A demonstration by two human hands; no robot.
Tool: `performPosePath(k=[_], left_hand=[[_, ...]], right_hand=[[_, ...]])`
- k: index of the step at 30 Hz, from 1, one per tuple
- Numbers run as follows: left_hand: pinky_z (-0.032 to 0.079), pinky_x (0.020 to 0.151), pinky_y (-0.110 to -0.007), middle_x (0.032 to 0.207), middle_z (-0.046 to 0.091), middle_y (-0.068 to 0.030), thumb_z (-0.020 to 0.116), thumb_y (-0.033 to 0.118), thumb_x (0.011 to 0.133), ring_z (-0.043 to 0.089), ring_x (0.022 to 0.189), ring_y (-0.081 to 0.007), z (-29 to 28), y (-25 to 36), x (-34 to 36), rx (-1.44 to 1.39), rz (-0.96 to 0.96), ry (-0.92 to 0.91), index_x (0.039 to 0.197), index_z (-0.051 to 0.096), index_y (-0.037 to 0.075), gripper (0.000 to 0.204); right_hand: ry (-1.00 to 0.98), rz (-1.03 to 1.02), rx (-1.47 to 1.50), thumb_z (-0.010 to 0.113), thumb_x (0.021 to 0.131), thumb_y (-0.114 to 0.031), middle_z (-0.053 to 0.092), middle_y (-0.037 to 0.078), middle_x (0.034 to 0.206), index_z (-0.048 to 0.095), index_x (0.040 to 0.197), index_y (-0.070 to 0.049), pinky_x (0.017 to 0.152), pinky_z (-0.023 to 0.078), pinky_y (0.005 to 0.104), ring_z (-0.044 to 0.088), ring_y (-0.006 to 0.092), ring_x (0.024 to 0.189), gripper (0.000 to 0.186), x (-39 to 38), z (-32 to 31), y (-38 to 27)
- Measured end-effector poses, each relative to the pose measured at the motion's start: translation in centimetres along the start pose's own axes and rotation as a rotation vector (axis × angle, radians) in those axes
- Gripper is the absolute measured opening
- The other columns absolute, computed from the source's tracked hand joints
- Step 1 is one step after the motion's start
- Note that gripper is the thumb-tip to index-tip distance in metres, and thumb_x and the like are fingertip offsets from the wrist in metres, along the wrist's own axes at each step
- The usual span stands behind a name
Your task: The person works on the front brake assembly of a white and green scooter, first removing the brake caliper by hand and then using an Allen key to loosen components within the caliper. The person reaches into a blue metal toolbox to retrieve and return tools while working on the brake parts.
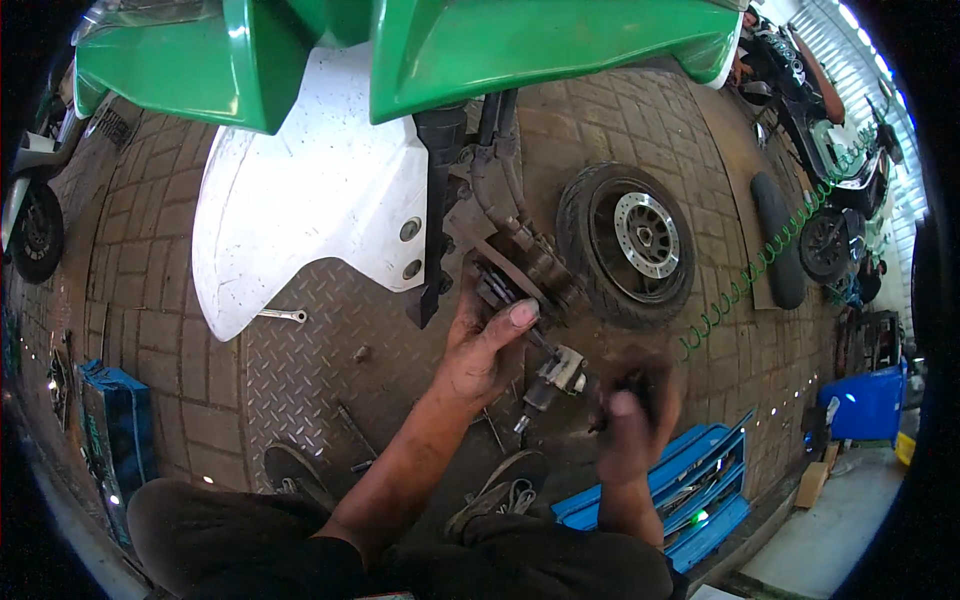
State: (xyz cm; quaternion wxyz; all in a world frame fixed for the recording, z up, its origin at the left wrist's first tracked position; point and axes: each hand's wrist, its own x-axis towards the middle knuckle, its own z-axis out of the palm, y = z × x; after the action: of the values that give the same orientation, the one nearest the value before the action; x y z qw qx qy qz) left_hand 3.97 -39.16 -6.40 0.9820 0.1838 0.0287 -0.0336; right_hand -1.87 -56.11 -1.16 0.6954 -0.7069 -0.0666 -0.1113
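Observation:
My left hand [478,355] is closed around a dark brake caliper [505,285], thumb on its near side. The caliper sits below the motorcycle's front fork [437,190], beside hoses and brackets. Smeared by motion, my right hand [632,430] is curled around a dark thing that is too blurred to name. Between my hands an air impact wrench [555,382] with a socket on its nose lies low down. The white front fender [310,200] and green fairing [540,50] stand above and to the left.
A wheel with a brake disc [640,245] lies on the paving at right. Near my right forearm sits a blue open toolbox [690,490]. A metal tread plate [300,380] lies at left, with a spanner [285,315]. A green coiled air hose [760,265] stretches right, towards parked motorcycles.

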Motion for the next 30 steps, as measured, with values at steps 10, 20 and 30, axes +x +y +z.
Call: performPosePath(k=[10, 20, 30], left_hand=[[0.048, 0.102, -0.041, 0.133, 0.052, -0.0129, 0.072, 0.004, 0.086, 0.054, 0.122, -0.0253, 0.9, 0.6, -0.3, 0.038, 0.0, 0.017, 0.148, 0.027, 0.007, 0.076], [0.049, 0.102, -0.041, 0.131, 0.056, -0.0135, 0.073, -0.012, 0.079, 0.057, 0.121, -0.0261, 0.5, 0.7, -0.4, 0.149, -0.027, -0.005, 0.145, 0.031, 0.007, 0.081], [0.048, 0.105, -0.043, 0.136, 0.054, -0.0129, 0.07, -0.013, 0.081, 0.056, 0.125, -0.0283, -0.1, 0.7, -0.1, 0.17, -0.069, -0.044, 0.149, 0.027, 0.008, 0.083]], right_hand=[[-0.157, -0.472, -0.771, 0.079, 0.079, -0.006, 0.066, 0.014, 0.084, 0.067, 0.1, 0.0, 0.053, 0.051, 0.0318, 0.067, 0.0251, 0.065, 0.025, 4.3, 3.4, -1.3], [-0.199, -0.49, -0.779, 0.076, 0.08, -0.005, 0.065, 0.015, 0.086, 0.066, 0.098, 0.001, 0.055, 0.052, 0.0362, 0.067, 0.0316, 0.068, 0.022, 3.3, 3.1, 0.3], [-0.211, -0.191, -0.434, 0.055, 0.091, -0.013, 0.066, 0.025, 0.108, 0.062, 0.12, 0.009, 0.089, 0.051, 0.0415, 0.067, 0.0344, 0.1, 0.037, 1.9, -1.5, 0.4]])
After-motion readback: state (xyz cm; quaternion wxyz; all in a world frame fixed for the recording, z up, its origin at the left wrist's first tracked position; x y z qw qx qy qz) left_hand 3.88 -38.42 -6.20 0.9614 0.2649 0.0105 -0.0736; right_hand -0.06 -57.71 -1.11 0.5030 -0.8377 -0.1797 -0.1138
